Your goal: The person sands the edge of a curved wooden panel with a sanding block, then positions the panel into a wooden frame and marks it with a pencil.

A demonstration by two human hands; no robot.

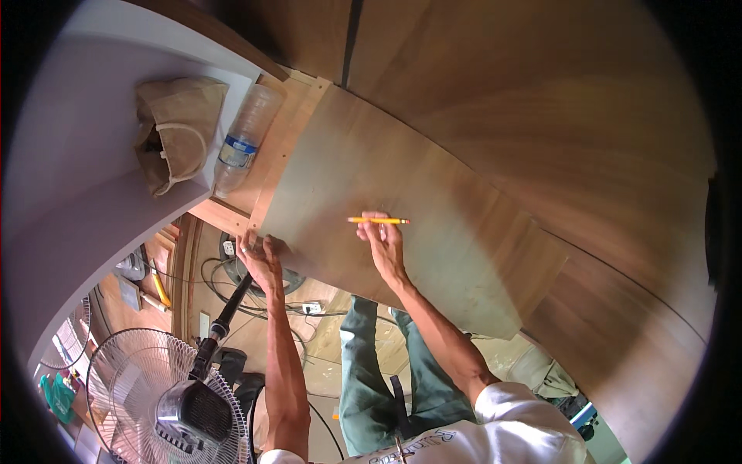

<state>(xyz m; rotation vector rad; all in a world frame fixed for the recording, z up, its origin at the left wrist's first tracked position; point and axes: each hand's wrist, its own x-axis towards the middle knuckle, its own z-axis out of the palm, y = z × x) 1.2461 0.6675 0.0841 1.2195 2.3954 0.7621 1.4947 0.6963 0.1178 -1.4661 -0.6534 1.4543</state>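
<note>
My right hand (pixel 381 240) is closed around a yellow pencil (pixel 390 221), which lies almost level across the fingers above a wide wooden panel (pixel 433 193). Between the fingertips and the panel there may be a small gap; I cannot tell whether they touch. At the panel's near left corner, beside a strip of light wood framing (pixel 272 185), is my left hand (pixel 261 259). Its fingers are apart and slightly bent, with nothing seen in them. Just below that hand runs the black pole of a standing fan (pixel 224 317).
A wire-caged fan head (pixel 166 394) stands low on the left. An empty plastic bottle (pixel 246 143) lies next to a brown paper bag (pixel 182 131). Black cables and a white socket (pixel 311 308) are on the floor. Tall wooden boards (pixel 556 116) rise along the far right side.
</note>
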